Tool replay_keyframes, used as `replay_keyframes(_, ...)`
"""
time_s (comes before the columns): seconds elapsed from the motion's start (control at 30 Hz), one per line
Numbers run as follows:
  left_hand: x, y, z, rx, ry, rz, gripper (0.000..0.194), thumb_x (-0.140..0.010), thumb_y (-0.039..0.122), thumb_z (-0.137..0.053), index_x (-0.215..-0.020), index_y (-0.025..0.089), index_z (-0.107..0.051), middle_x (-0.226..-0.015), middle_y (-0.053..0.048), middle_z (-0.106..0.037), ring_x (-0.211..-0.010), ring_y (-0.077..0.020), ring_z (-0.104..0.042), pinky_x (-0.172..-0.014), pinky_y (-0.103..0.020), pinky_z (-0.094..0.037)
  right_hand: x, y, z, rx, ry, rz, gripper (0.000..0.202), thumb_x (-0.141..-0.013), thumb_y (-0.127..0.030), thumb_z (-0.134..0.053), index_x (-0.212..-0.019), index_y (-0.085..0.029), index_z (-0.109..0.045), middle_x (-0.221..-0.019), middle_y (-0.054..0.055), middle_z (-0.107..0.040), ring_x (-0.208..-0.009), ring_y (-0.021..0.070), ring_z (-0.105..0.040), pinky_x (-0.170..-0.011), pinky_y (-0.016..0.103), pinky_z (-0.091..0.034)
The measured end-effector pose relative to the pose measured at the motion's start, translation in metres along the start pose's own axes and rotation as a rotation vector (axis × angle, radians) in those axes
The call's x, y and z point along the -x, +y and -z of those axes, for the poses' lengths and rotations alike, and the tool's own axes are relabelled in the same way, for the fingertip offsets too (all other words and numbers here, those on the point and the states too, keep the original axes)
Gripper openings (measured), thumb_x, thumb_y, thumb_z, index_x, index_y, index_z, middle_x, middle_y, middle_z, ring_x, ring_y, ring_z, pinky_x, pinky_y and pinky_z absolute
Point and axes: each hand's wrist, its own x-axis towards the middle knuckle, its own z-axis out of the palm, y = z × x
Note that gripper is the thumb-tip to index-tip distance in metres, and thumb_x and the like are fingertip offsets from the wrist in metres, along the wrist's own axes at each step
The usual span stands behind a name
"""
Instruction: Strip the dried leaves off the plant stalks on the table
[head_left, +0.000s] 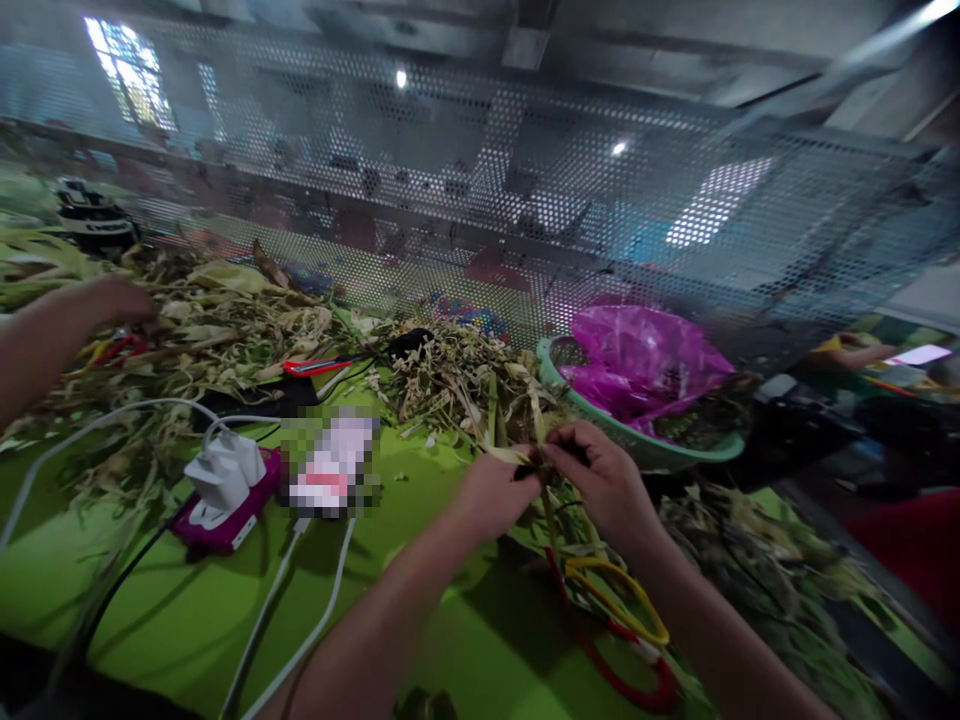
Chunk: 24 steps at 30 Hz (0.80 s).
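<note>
The only lettering near you is on the white band of a black object at the far left; it is too small and blurred for you to read with confidence. The phone on the green surface has a pixelated screen, so its text cannot be read, and a white cable runs from its lower end.

To your right, the light green basin holds a crumpled magenta plastic bag, with dry plant matter around it inside the rim. The basin stands just beyond your right hand.

Your hands are close together, fingers nearly closed. Your left hand and right hand pinch a pale plant strip between them; it rises above your fingertips, beside the heap of dried stalks and leaves. Below your hands, among more stems, lie a yellow loop and a red loop.

Left of the phone, white adapters are plugged into a purple power strip. Beyond the phone, a red-handled tool lies near a dark flat item. Another person's hand reaches over the leaves at far left. A perforated metal panel stands behind everything.
</note>
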Motion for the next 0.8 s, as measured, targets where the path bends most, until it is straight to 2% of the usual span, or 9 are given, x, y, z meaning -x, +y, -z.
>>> replay_keyframes(0.13, 0.000, -0.001, 0.000, 0.124, 0.038, 0.031, 0.016, -0.075, 0.024, -0.053, -0.084, 0.018, -0.065, -0.080, -0.002, -0.063, -0.076, -0.0150, -0.053, -0.070, -0.024, -0.040, 0.000, -0.003, -0.001, -0.031, 0.015, -0.003, 0.014, -0.081, -0.032, -0.058, -0.079, -0.019, -0.059, -0.076, 0.002, -0.058, -0.074, 0.0171, -0.054, -0.070, 0.029, -0.042)
replay_keyframes(0.23, -0.002, -0.001, 0.002, 0.342, 0.099, 0.143, 0.015, -0.074, 0.030, -0.058, -0.083, 0.018, -0.063, -0.072, -0.001, -0.060, -0.067, -0.0124, -0.051, -0.064, -0.023, -0.039, 0.000, -0.007, 0.001, -0.071, 0.101, -0.018, 0.015, -0.080, -0.034, -0.060, -0.087, -0.020, -0.060, -0.085, 0.003, -0.059, -0.078, 0.0170, -0.054, -0.071, 0.028, -0.042)
replay_keyframes(0.3, -0.003, -0.001, 0.004, 0.538, 0.151, 0.218, 0.019, -0.072, 0.033, -0.062, -0.084, 0.018, -0.062, -0.068, 0.000, -0.057, -0.061, -0.0107, -0.048, -0.059, -0.022, -0.039, 0.001, -0.009, 0.002, -0.094, 0.112, -0.045, 0.018, -0.079, -0.036, -0.061, -0.087, -0.020, -0.059, -0.084, 0.002, -0.058, -0.076, 0.0163, -0.053, -0.070, 0.028, -0.042)
replay_keyframes(0.4, -0.003, 0.003, 0.007, 0.796, 0.217, 0.267, 0.026, -0.065, 0.033, -0.069, -0.084, 0.016, -0.062, -0.071, 0.000, -0.058, -0.061, -0.0096, -0.049, -0.060, -0.022, -0.041, 0.003, -0.009, 0.000, -0.130, -0.035, -0.126, 0.021, -0.081, -0.041, -0.058, -0.081, -0.020, -0.058, -0.076, 0.000, -0.057, -0.072, 0.0158, -0.052, -0.067, 0.026, -0.042)
replay_keyframes(0.47, -0.002, 0.006, 0.009, 0.885, 0.242, 0.291, 0.031, -0.061, 0.034, -0.073, -0.083, 0.015, -0.062, -0.072, 0.000, -0.059, -0.062, -0.0096, -0.050, -0.062, -0.023, -0.042, 0.005, -0.008, -0.003, -0.158, -0.146, -0.174, 0.024, -0.083, -0.043, -0.055, -0.080, -0.019, -0.058, -0.074, 0.000, -0.058, -0.070, 0.0158, -0.052, -0.066, 0.026, -0.042)
replay_keyframes(0.53, -0.001, 0.008, 0.010, 0.908, 0.252, 0.297, 0.033, -0.060, 0.036, -0.075, -0.081, 0.014, -0.063, -0.071, 0.000, -0.059, -0.062, -0.0094, -0.050, -0.063, -0.023, -0.041, 0.006, -0.006, -0.007, -0.186, -0.198, -0.186, 0.024, -0.083, -0.043, -0.055, -0.080, -0.019, -0.058, -0.074, 0.001, -0.058, -0.070, 0.0159, -0.053, -0.066, 0.026, -0.043)
replay_keyframes(0.63, -0.001, 0.009, 0.011, 0.830, 0.271, 0.255, 0.032, -0.060, 0.037, -0.075, -0.078, 0.013, -0.064, -0.067, 0.001, -0.057, -0.061, -0.0088, -0.047, -0.064, -0.023, -0.039, 0.006, -0.005, -0.011, -0.181, -0.192, -0.158, 0.022, -0.083, -0.041, -0.055, -0.079, -0.019, -0.057, -0.072, 0.001, -0.058, -0.069, 0.0159, -0.053, -0.065, 0.026, -0.043)
replay_keyframes(0.73, -0.001, 0.008, 0.009, 0.763, 0.310, 0.237, 0.027, -0.062, 0.036, -0.073, -0.071, 0.013, -0.063, -0.061, 0.002, -0.054, -0.060, -0.0091, -0.045, -0.063, -0.023, -0.037, 0.006, -0.007, -0.012, -0.058, -0.180, -0.098, 0.020, -0.082, -0.037, -0.055, -0.075, -0.019, -0.057, -0.068, -0.001, -0.056, -0.065, 0.0151, -0.051, -0.063, 0.026, -0.041)
replay_keyframes(0.8, -0.001, 0.007, 0.008, 0.813, 0.323, 0.262, 0.025, -0.064, 0.035, -0.071, -0.071, 0.014, -0.061, -0.062, 0.001, -0.055, -0.061, -0.0099, -0.047, -0.064, -0.024, -0.038, 0.007, -0.010, -0.012, 0.042, -0.183, -0.048, 0.019, -0.083, -0.035, -0.054, -0.073, -0.019, -0.056, -0.065, -0.001, -0.056, -0.063, 0.0145, -0.051, -0.061, 0.025, -0.040)
